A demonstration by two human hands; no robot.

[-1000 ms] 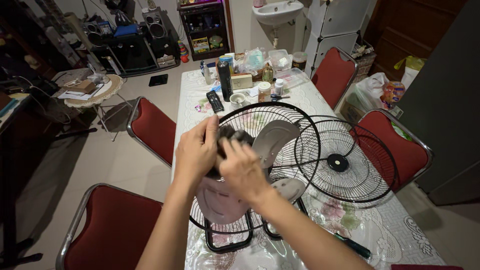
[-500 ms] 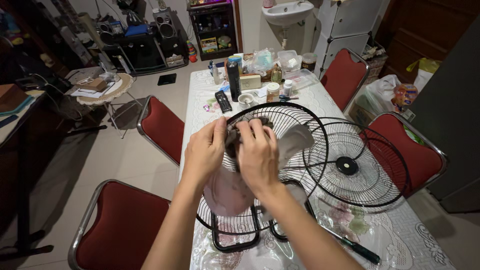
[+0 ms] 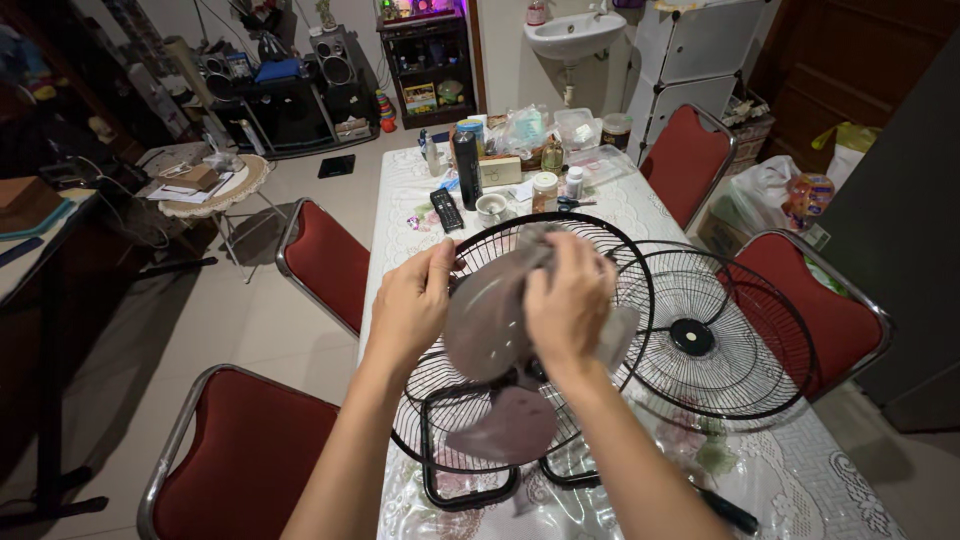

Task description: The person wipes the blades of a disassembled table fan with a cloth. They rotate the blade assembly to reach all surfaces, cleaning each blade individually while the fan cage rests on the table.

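Grey fan blade (image 3: 490, 315) gripped by left hand (image 3: 412, 305) and right hand (image 3: 568, 300) inside black fan guard (image 3: 620, 260), jars and bottles (image 3: 545, 185) beyond guard, second guard (image 3: 720, 335) overlapping its right side, table edge (image 3: 372, 270) close left.

Two bare arms are showing in the picture. The left hand (image 3: 412, 300) and the right hand (image 3: 568, 300) are wearing nothing: no gloves, no rings and no watch are showing. The wrists just behind the hands are bare too, with no bands on them. The forearms are long and slim, and they are showing no sleeves all the way down to the bottom edge of the picture. The fingers (image 3: 441, 262) are looking short and rounded at the tips. The nails are too small to make out.
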